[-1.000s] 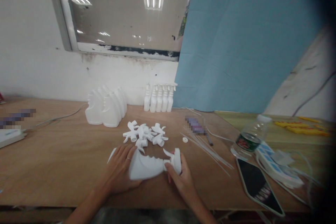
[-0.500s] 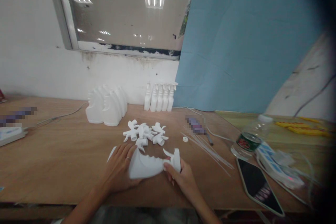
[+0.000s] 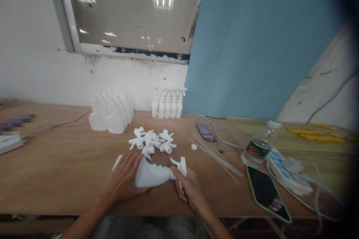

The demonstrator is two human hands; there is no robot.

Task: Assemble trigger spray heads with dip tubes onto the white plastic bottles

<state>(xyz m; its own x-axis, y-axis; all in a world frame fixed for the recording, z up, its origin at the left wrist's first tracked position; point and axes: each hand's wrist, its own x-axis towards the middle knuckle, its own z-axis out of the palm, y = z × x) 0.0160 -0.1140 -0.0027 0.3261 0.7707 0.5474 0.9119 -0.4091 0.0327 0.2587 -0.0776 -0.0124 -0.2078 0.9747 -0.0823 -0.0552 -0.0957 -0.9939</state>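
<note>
A white spray bottle [image 3: 153,174] lies on its side above the near part of the table, its neck pointing right. My left hand [image 3: 127,175] is wrapped round its body, covering much of the base end. At the neck sits a white trigger spray head [image 3: 181,168], gripped by the thumb and fingers of my right hand [image 3: 186,186]. Whether its collar is fully seated cannot be seen. Just beyond my hands is a loose pile of several more spray heads [image 3: 151,141].
White bottles without heads [image 3: 116,117] stand at the back left, and several with heads [image 3: 168,104] by the wall. Thin plastic tubes [image 3: 218,158] and a small white ring [image 3: 194,147] lie to the right, near a phone [image 3: 267,192], water bottle [image 3: 258,149] and power strip [image 3: 288,173].
The whole view has shifted slightly. My right hand and the spray head have turned a little at the neck, while my left hand keeps its hold on the bottle.
</note>
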